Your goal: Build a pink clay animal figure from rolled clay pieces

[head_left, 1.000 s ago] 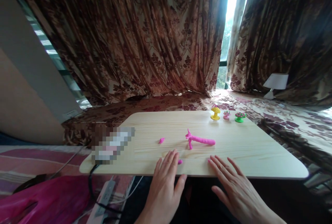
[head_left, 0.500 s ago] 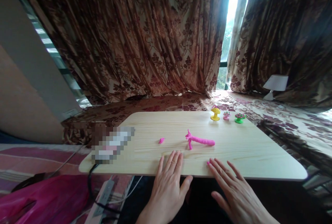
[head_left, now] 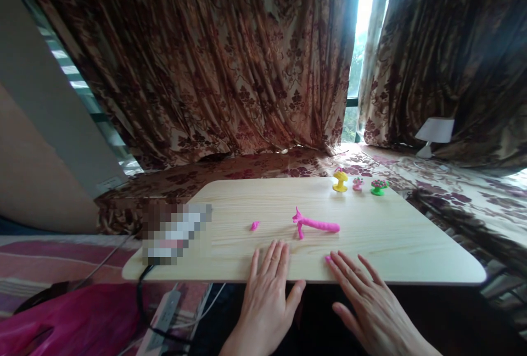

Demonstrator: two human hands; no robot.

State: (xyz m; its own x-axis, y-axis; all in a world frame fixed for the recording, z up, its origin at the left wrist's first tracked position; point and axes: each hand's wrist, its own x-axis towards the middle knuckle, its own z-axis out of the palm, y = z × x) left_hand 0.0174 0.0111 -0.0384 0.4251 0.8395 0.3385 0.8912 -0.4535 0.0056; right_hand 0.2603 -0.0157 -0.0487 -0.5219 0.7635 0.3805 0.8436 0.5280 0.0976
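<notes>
Left hand [head_left: 269, 295] flat, thumb out, over the near edge of the smooth pale wooden table [head_left: 432, 254]; right hand [head_left: 364, 293] flat, fingers slightly spread, pink clay bit [head_left: 328, 259] at its fingertips; beyond, a tube-bodied pink clay figure [head_left: 319, 225] and crumpled lump [head_left: 255, 226]

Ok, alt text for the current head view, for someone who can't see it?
The left hand and right hand extend, palms down, over the near edge of a pale table, a pink bit beside the right. Beyond lie a pink figure and small lump; three mushroom-shaped pieces stand near the far edge.
</notes>
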